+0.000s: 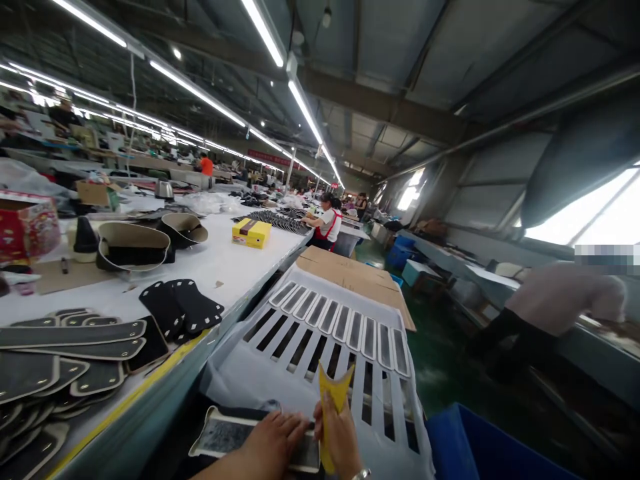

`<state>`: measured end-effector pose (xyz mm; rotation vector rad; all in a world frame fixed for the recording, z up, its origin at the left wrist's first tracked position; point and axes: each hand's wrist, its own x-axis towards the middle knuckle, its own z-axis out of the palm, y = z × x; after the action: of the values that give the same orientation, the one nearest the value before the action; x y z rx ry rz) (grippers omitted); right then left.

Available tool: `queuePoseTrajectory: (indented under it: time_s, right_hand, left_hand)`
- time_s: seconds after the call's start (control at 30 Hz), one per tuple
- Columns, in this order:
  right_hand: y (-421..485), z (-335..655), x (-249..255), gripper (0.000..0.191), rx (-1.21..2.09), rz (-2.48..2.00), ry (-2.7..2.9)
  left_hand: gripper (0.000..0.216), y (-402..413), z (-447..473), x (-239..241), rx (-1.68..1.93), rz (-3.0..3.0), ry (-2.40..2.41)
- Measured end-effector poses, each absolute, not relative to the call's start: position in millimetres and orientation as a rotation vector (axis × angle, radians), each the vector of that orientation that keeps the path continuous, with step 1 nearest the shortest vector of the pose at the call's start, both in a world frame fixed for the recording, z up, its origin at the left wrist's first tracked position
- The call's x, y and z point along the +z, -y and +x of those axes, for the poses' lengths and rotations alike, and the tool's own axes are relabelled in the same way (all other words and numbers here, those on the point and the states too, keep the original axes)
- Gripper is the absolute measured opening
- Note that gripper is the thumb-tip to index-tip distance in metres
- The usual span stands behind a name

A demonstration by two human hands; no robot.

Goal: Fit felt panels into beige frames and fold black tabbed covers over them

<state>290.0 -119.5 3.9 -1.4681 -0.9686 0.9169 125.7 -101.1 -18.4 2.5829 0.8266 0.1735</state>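
Note:
Low in the head view, my left hand point(280, 433) lies with its fingers stretched over a dark panel with a pale border point(225, 433). My right hand point(340, 440) grips a yellow, stiff-looking piece point(334, 387) with a notched, curved top end; I cannot tell its exact kind. The yellow piece stands tilted beside the left fingertips. Beyond both hands, a row of narrow dark strips with pale borders point(336, 320) lies across a slatted stand point(320, 357) covered in whitish cloth.
To the left, a long white table point(235, 267) bears stacked dark curved pieces point(45, 380) and a yellow box point(251, 233). Cardboard point(345, 270) covers the stand's far end. A blue bin point(480, 440) stands at right. Co-workers are farther off, one bending at right point(550, 300).

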Motion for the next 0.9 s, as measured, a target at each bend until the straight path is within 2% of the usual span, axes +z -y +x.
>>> queuePoseTrajectory:
  time_s: [0.07,0.13,0.23,0.33,0.4,0.53,0.67,0.9]
  right_hand:
    - [120.1,295.6,19.9,0.046,1.076,-1.564,1.149]
    - [118.2,301.8,35.5,0.040,1.211,-1.593,1.393]
    - [101.1,303.7,47.0,0.038,1.520,-1.565,1.630]
    - [75.5,289.7,44.2,0.037,1.760,-1.692,1.902]
    - [60.0,275.8,40.0,0.036,1.520,-1.761,2.339]
    - [35.5,252.6,34.6,0.043,0.711,-1.754,2.946]
    - [23.7,231.0,33.4,0.040,0.473,-1.674,3.084]
    - [17.3,177.4,12.0,0.047,0.203,-1.650,3.059]
  left_hand:
    - [0.075,93.5,87.8,-9.7,0.360,2.432,-0.997]
    - [0.058,84.2,43.2,-7.2,0.627,2.187,-1.182]
    - [0.061,76.4,-10.2,-20.0,0.916,1.566,-1.192]
    - [0.063,80.8,-22.8,-44.1,0.933,1.358,-1.201]
    - [0.064,86.3,-12.6,-57.4,1.013,1.154,-1.163]
    - [0.064,92.8,7.8,-69.0,1.153,0.754,-1.036]
    - [0.050,93.3,5.8,-74.2,1.191,0.793,-0.990]
    - [0.052,96.0,1.9,-79.6,1.129,0.930,-1.143]
